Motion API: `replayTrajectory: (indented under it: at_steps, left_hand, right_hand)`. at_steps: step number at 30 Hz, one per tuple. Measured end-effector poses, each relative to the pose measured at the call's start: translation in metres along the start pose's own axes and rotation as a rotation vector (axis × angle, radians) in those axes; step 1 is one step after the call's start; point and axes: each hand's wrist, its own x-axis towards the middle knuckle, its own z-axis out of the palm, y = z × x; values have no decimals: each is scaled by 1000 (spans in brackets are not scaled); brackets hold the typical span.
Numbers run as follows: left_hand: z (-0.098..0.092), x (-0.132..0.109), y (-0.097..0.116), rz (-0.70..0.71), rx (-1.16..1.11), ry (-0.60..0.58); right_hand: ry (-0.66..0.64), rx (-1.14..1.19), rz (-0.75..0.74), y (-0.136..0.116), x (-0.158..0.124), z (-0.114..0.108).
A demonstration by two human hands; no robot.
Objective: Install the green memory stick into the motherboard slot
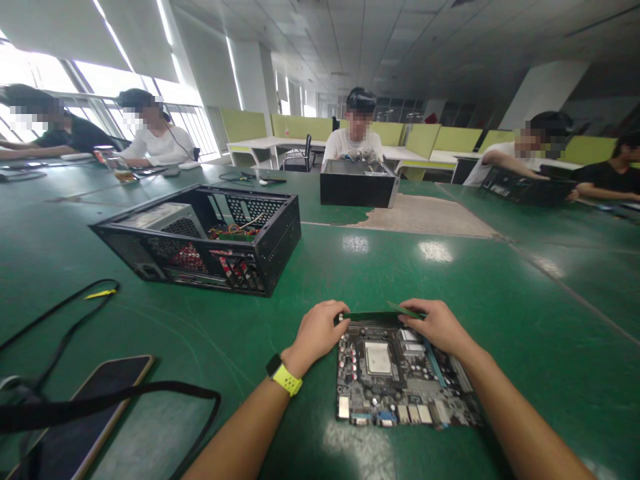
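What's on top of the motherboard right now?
On the motherboard: a silver-topped processor and a blue slot. The right hand hides its far-right corner, so parts there can't be seen.
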Motion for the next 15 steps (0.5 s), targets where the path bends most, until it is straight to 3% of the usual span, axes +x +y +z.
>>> replayTrajectory:
  at_steps: [15]
  left_hand:
    - [3,0,0,-11,19,7]
  right_hand:
    - [-30,7,0,-5,0,0]
